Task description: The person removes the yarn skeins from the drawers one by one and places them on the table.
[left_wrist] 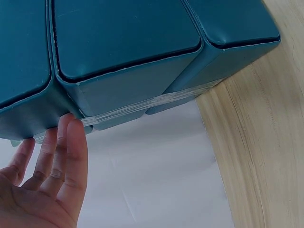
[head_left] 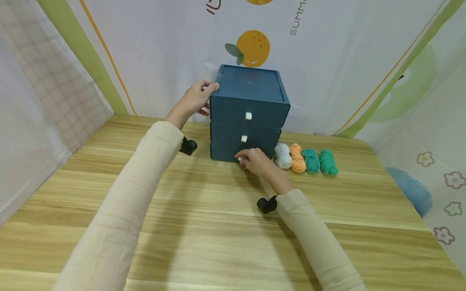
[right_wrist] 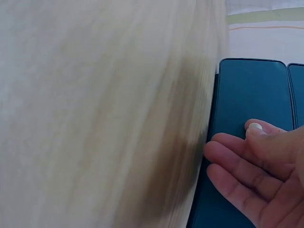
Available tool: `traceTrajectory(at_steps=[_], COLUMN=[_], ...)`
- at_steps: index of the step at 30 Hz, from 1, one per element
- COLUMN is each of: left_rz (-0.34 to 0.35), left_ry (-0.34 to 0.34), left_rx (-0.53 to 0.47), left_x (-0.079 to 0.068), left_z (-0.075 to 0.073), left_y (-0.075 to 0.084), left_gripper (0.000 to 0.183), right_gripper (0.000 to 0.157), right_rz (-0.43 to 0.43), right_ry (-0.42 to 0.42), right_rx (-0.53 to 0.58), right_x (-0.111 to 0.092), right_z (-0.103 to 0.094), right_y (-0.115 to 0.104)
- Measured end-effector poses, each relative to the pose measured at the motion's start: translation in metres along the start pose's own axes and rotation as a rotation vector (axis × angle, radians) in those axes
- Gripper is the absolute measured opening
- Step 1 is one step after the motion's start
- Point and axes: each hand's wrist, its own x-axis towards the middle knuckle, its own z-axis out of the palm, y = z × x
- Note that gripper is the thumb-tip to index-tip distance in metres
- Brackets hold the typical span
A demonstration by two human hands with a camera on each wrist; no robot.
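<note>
A dark blue cabinet [head_left: 251,83] of three stacked drawers stands at the back of the table, with white knobs on its front. My left hand [head_left: 198,98] steadies its upper left side, the thumb at the top edge. In the left wrist view the fingers [left_wrist: 71,161] extend fairly straight against the side wall, near a band of clear tape [left_wrist: 152,102]. Low on the front, my right hand [head_left: 256,162] pinches the bottom drawer's white knob [right_wrist: 255,127] between thumb and index finger. The other right fingers are loosely bent near the drawer front. All three drawers look closed.
Several small yarn skeins lie in a row right of the cabinet: white [head_left: 283,156], orange [head_left: 297,158], teal [head_left: 311,161] and green [head_left: 328,162]. Behind the cabinet hangs a printed curtain [head_left: 164,48]. The wooden table [head_left: 218,226] stretches toward me.
</note>
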Motion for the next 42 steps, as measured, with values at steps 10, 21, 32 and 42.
traceTrajectory(at_steps=[10,21,32,42], left_rz=[-0.005,-0.005,-0.006,-0.006], left_ry=[-0.003,-0.005,-0.009,-0.008], left_rx=[0.001,0.001,-0.005,0.001], left_x=[0.0,0.0,0.0,0.0], left_z=[0.0,0.0,0.0,0.0], left_y=[0.001,0.0,0.0,0.0], left_gripper=[0.058,0.058,0.058,0.058], right_gripper=[0.026,0.024,0.022,0.021], right_rz=[0.025,0.029,0.031,0.048], right_ry=[-0.041,-0.1,-0.103,-0.085], right_rx=[0.04,0.092,0.13,0.14], right_x=[-0.003,-0.01,-0.024,-0.036], right_z=[-0.002,-0.002,0.003,0.009], right_y=[-0.004,-0.006,-0.012,-0.018])
